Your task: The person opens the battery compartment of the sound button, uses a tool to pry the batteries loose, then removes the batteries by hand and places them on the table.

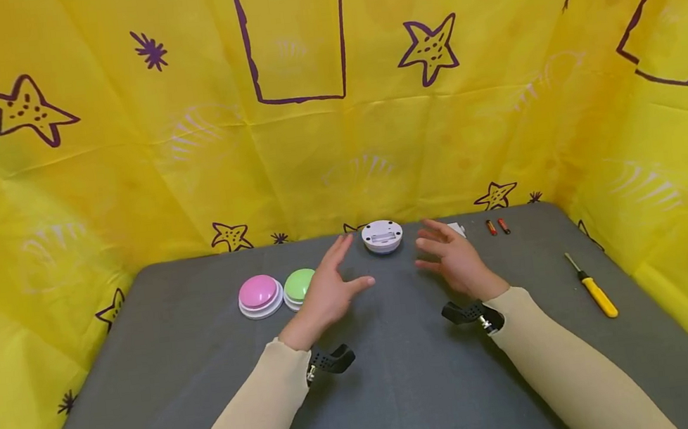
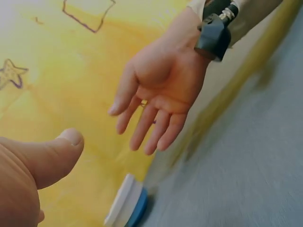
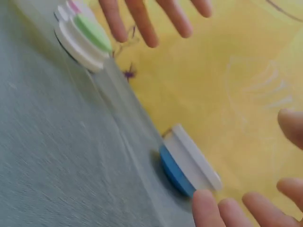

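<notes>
Two sleeved arms reach in from the near side, slanting toward each other over the grey desk (image 1: 394, 378). The left hand (image 1: 327, 291) points far and right, thumb stretched out to the right; the right hand (image 1: 459, 258) points far and left, fingers fanned, its palm turned toward the other. Neither grip holds anything: the fingers are spread and loosely extended. At the far edge, between the fingertips and touched by neither hand, the blue button (image 1: 382, 236) lies upside down, its bare battery bay facing up.

Its blue dome is underneath, and only the wrist views show that colour; the left one cuts the button off at the bottom. The left hand covers part of the green button (image 1: 298, 283), beside the pink button (image 1: 259, 293). Behind the right fingers a white piece (image 1: 457, 229) is mostly hidden, so I can't tell its shape. Farther right lie two batteries (image 1: 504, 226), and nearer, a yellow screwdriver (image 1: 594, 288).
</notes>
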Motion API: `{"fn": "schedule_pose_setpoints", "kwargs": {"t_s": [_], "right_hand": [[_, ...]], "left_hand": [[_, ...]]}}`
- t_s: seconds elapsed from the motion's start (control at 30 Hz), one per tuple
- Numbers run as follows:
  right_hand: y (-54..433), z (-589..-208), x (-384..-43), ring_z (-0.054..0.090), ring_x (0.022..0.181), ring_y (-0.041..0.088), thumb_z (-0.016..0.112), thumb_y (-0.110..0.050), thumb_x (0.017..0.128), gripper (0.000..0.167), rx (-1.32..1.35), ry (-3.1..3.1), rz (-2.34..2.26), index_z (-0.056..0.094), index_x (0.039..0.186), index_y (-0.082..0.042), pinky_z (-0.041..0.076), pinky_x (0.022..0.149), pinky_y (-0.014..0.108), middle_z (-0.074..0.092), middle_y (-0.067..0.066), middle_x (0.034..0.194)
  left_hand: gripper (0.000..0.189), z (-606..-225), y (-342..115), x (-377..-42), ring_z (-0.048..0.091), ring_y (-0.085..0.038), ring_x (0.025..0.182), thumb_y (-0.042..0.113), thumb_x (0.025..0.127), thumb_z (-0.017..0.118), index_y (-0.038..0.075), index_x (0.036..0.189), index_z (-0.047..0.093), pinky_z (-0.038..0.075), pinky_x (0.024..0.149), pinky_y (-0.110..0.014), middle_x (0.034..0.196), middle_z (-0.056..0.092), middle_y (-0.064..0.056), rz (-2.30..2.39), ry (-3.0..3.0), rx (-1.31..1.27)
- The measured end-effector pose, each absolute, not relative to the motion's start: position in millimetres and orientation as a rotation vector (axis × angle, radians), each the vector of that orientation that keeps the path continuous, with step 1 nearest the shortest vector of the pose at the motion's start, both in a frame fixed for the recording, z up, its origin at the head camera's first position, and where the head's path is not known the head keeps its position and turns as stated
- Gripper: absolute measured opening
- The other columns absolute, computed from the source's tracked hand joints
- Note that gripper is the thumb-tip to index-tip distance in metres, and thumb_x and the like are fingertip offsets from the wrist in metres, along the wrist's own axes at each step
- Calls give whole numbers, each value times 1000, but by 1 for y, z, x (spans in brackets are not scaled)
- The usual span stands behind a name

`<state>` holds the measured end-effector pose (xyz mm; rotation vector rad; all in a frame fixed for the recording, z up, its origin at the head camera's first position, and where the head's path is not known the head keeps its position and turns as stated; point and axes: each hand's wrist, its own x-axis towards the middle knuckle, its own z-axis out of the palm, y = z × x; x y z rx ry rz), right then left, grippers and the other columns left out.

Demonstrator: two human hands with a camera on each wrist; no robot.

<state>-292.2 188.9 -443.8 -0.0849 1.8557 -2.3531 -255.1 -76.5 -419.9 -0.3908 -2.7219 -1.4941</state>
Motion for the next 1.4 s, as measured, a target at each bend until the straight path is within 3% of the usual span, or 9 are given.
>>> {"fn": "schedule_pose_setpoints", "kwargs": {"t_s": [0.17,0.4,0.53,0.7,0.87,1.13,1.4], "right_hand": [[183,-446,-277,35,134,45,62,-6,99,61,-136,1793,-2372,33,152,-2,48,97,53,30,27,152],[157,-456,-268,31,135,52,64,1,96,68,-357,1745,-2235,27,154,2,48,95,56,25,30,155],[133,-457,-265,32,137,49,70,0,92,72,-449,1815,-2091,34,153,-2,51,92,51,25,26,157],[97,-457,-268,30,140,45,74,6,87,76,-510,1851,-2002,40,153,-9,53,91,46,26,20,159],[65,-460,-277,33,139,42,76,5,85,79,-501,1894,-1942,40,153,-13,55,87,42,27,15,160],[39,-467,-287,38,137,37,77,5,84,81,-412,1925,-1908,39,154,-10,56,84,40,30,13,159],[33,-468,-289,57,119,18,83,-8,83,70,-533,2352,-1568,52,145,-8,49,94,32,60,6,135]], "left_hand": [[90,-423,-114,-232,27,-28,144,29,82,84,22,157,35,37,108,-49,162,23,-5,-1463,-2747,-359],[94,-435,-167,-221,28,-34,143,19,78,88,14,156,35,49,95,-47,161,22,-13,-1473,-2692,-355],[96,-441,-184,-223,24,-34,145,15,77,88,13,156,34,47,98,-49,161,23,-12,-1470,-2689,-377],[94,-445,-189,-226,22,-33,146,17,79,87,13,157,34,33,110,-52,161,25,-12,-1410,-2727,-408],[90,-448,-186,-230,23,-32,145,18,81,85,12,156,35,23,114,-54,161,27,-10,-1358,-2759,-386],[87,-450,-182,-235,30,-33,142,22,83,84,10,155,37,25,113,-54,157,35,-13,-1298,-2795,-326],[76,-455,-174,-237,45,-36,132,18,84,83,6,149,46,35,108,-54,145,49,-16,-1277,-2775,-289]]}}
